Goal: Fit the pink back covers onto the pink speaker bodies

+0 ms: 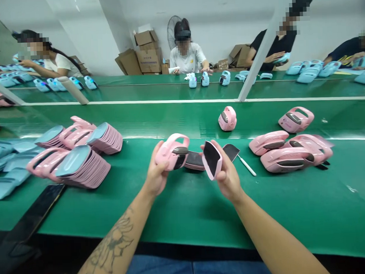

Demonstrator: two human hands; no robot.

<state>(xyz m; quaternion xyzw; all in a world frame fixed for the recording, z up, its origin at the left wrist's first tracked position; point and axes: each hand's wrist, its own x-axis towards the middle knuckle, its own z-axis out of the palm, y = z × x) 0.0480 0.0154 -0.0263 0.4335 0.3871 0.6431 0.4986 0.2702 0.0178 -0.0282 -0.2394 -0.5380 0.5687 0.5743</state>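
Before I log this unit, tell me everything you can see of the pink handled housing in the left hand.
The pink housing is a glossy, plastic-looking shell with an arched handle and a dark grey inset. The left hand holds it tilted above the green belt, handle uppermost. Only that hand touches it; the dark-faced pink panel in the right hand stands apart.

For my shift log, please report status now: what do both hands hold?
Left hand: pink handled casing. Right hand: pink panel, black face. Nearby on green belt: white-handled tool.
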